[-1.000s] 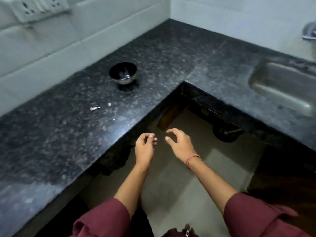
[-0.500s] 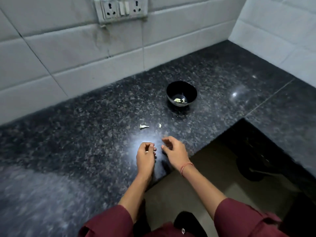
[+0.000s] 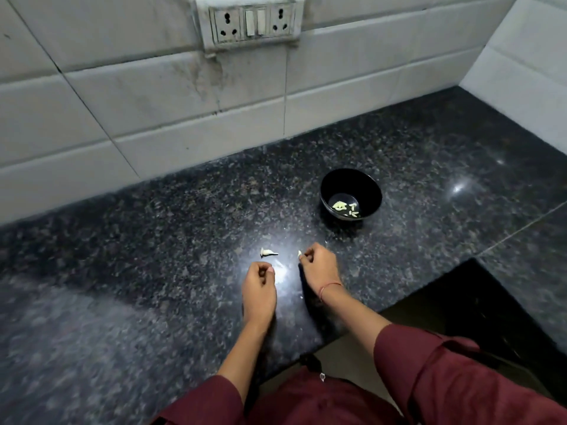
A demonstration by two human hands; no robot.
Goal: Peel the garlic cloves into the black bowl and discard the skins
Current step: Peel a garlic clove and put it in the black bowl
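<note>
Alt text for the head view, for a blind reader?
Over a dark granite counter, the right hand touches a small pale garlic piece with curled fingertips; the left hand is curled beside it. Another garlic scrap lies nearby, and a black bowl holds peeled cloves.

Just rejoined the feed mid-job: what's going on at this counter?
A person is peeling garlic at the dark counter. The right hand pinches a small garlic piece on the surface; the left hand is curled, and I cannot tell whether its grip holds anything. Another pale scrap lies beside them. The black bowl holds a few peeled cloves.
</note>
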